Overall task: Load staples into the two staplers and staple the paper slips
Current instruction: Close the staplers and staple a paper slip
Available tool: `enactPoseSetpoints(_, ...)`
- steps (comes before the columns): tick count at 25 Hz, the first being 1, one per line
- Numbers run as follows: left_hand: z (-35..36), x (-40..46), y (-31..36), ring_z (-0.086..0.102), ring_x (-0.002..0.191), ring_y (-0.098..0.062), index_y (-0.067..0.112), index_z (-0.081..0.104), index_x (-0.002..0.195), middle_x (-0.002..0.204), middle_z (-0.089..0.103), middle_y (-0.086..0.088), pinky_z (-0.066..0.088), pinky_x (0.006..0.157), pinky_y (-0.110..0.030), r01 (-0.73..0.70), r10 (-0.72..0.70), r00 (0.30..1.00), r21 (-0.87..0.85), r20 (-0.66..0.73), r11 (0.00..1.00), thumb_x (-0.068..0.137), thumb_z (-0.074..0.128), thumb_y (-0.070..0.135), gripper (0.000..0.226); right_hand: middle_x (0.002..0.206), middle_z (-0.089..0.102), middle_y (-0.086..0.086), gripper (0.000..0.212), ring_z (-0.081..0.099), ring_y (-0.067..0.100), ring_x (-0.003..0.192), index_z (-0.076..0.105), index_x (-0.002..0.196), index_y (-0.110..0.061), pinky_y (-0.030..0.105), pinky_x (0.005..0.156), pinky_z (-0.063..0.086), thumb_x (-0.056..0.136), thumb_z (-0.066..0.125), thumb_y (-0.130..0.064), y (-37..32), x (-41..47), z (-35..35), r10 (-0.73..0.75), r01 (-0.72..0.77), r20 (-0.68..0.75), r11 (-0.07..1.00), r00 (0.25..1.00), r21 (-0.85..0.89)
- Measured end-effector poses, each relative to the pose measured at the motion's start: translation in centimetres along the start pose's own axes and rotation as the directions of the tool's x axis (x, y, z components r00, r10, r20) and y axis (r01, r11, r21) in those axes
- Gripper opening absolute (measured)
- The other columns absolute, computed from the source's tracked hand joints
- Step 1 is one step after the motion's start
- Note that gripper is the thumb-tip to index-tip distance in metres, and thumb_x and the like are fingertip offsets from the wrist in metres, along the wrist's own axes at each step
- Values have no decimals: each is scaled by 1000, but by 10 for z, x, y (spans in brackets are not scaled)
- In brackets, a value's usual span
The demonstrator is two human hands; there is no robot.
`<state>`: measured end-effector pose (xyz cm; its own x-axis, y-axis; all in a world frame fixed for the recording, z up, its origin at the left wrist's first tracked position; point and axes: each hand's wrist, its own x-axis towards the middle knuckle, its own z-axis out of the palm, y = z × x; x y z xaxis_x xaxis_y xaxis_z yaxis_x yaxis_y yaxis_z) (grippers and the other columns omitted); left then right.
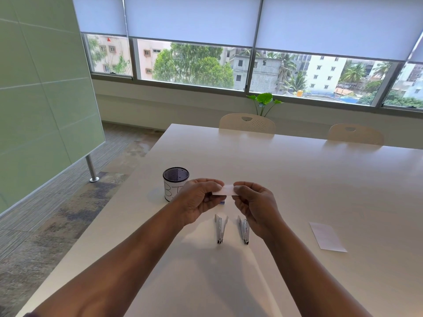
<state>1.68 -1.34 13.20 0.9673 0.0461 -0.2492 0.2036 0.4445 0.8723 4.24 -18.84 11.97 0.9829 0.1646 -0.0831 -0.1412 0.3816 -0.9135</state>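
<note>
Head view looks down over a long white table (297, 179) toward a row of windows. Both bare forearms reach forward from the bottom edge, and the hands meet above the table's near half. The left hand (199, 201) and the right hand (254, 204) hold a small white paper slip (225, 190) between them, raised off the surface. Each hand pinches one end of the slip with thumb and curled fingers, the left hand at its left end and the right hand at its right end, so the slip spans the gap between them, roughly level.

Below the hands, two metal staplers lie on the table side by side and apart from each other. The left stapler (220, 228) is fully in sight; the right stapler (244, 231) has its far end partly hidden by the right hand. Both look splayed open at the far end, though the detail is too small to be sure.

A small blue thing (222, 202), possibly a staple box, peeks out just under the left hand; most of it is hidden. Behind the left hand stands a black mesh cup (175, 183) with a white paper wrap bearing handwritten letters, partly covered by the hand. Well to the right lies a separate white sheet of paper (327, 236), flat on the table. Two pale chairs (247, 123) stand at the far edge, with a green plant (264, 99) behind them.
</note>
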Motion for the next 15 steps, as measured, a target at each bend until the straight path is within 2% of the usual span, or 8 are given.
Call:
enactPoseSetpoints(9, 3, 0, -1, 73, 61, -21, -2, 72, 86, 75, 74, -14, 59, 52, -24, 66, -70, 996, -74, -54, 995, 84, 71, -2, 2, 76, 72, 11, 7, 68, 17, 64, 75, 88, -2, 22, 62, 57, 87, 72, 3, 0, -2, 3, 2, -2, 24, 1000, 1000, -9)
enactPoseSetpoints(15, 3, 0, -3, 74, 60, -21, 0, 69, 91, 70, 74, -13, 59, 51, -24, 32, -34, 996, -31, -78, 999, 81, 76, -3, 12, 75, 71, 10, 8, 67, 17, 62, 74, 91, -1, 22, 59, 56, 87, 70, 5, 0, -4, 4, 5, -3, 64, 999, 998, -33)
